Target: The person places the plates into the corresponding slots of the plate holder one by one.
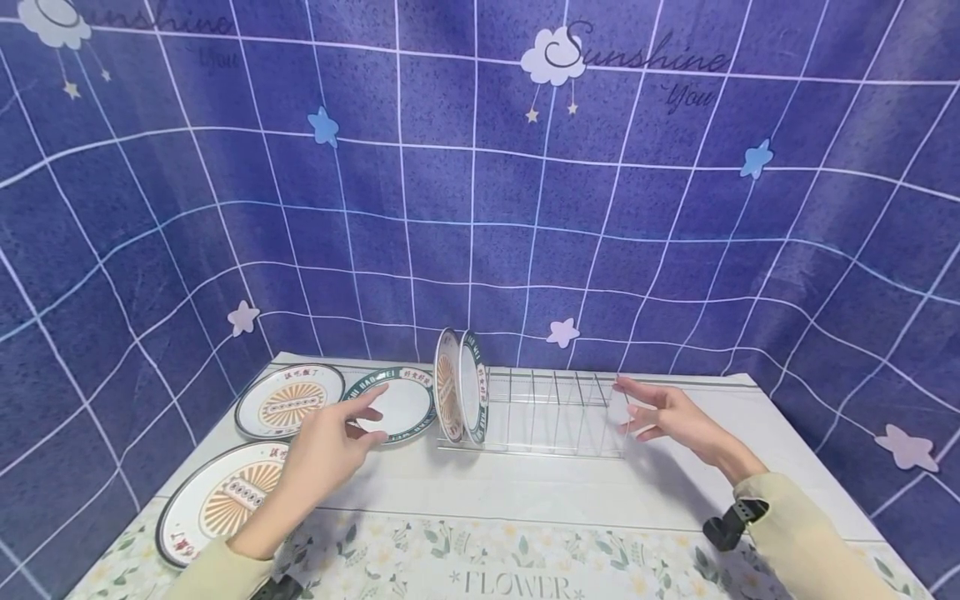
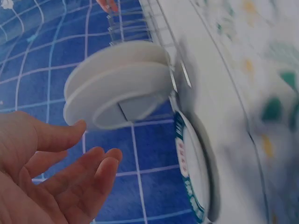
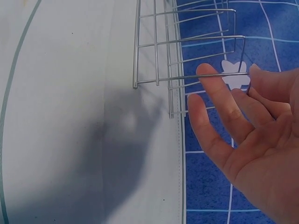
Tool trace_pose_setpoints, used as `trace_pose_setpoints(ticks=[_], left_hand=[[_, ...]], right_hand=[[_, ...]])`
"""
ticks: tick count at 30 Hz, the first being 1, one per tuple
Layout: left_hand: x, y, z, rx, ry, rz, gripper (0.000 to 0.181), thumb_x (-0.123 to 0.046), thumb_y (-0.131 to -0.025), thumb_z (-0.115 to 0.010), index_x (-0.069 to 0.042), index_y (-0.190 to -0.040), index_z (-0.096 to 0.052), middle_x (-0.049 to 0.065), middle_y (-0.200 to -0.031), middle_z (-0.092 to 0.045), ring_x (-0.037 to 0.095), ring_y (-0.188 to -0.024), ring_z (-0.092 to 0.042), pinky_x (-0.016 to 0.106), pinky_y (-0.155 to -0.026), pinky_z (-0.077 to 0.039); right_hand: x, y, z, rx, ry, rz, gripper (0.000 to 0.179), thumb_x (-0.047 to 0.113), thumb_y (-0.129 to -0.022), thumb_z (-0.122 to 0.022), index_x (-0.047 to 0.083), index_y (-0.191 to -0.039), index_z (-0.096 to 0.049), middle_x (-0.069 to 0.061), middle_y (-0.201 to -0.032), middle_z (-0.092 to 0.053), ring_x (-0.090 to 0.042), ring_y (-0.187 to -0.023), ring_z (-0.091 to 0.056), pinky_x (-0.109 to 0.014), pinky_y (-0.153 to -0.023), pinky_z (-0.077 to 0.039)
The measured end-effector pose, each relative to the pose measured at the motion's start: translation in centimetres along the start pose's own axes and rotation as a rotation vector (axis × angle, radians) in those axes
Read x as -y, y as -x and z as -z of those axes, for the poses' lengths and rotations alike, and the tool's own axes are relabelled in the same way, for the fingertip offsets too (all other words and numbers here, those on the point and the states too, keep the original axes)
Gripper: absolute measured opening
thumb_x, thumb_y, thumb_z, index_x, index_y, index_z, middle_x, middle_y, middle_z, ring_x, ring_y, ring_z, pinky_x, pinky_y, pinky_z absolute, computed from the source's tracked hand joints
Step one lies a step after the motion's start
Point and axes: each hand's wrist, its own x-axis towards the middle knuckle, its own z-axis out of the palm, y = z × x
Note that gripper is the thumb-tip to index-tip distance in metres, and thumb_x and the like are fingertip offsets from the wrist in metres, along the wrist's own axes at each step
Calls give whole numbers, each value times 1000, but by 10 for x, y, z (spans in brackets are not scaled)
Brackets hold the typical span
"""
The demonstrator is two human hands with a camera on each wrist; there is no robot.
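My left hand (image 1: 330, 446), fingers apart and loosely bent, holds nothing. In the head view it reaches over the green-rimmed plate (image 1: 408, 408) lying flat on the table. My right hand (image 1: 686, 421) grips the right end of a wire dish rack (image 1: 555, 454), its fingers about the end hoop in the right wrist view. Two plates stand upright at the rack's left end: an orange-patterned plate (image 1: 447, 387) and another green-rimmed plate (image 1: 472, 392). Their pale undersides (image 2: 117, 84) face the left wrist camera.
Two larger orange-patterned plates lie flat on the left: a back plate (image 1: 288, 375) and a front plate (image 1: 195, 492), partly behind my left forearm. A flowered cloth (image 1: 525, 550) covers the front of the table. A blue checked curtain (image 1: 480, 192) hangs close behind the rack.
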Motion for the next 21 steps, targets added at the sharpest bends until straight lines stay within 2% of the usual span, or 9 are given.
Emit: trace_pose_setpoints(ticks=[7, 15, 18, 21], left_hand=[[33, 7, 19, 38, -39, -7, 67, -6, -80, -89, -15, -143, -67, 4, -102, -80, 13, -74, -74, 33, -60, -60], [73, 14, 43, 122, 12, -4, 71, 1, -79, -87, -8, -145, -64, 17, -111, -76, 18, -78, -76, 29, -60, -61], [91, 15, 54, 150, -20, -14, 65, 0, -79, -87, -8, -140, -67, 12, -108, -77, 17, -80, -76, 32, -65, -62], [112, 16, 67, 167, -59, -31, 60, -3, -80, -88, -9, -137, -70, 7, -106, -78, 17, -81, -75, 41, -73, -63]], right_hand=[[-1, 0, 1, -5, -5, -8, 68, 14, -107, -61, -6, -162, -26, -25, -165, -29, -40, -106, -73, -46, -89, -62], [0, 1, 0, 3, 5, 16, 68, 14, -108, -61, -9, -161, -25, -28, -165, -28, -38, -105, -73, -47, -89, -62], [2, 1, 0, 6, 5, 17, 68, 14, -108, -60, -9, -161, -25, -28, -164, -28, -37, -105, -73, -47, -89, -62], [3, 1, 0, 5, 0, 13, 67, 13, -108, -60, -8, -161, -25, -27, -165, -28, -38, -105, -73, -48, -90, -62]])
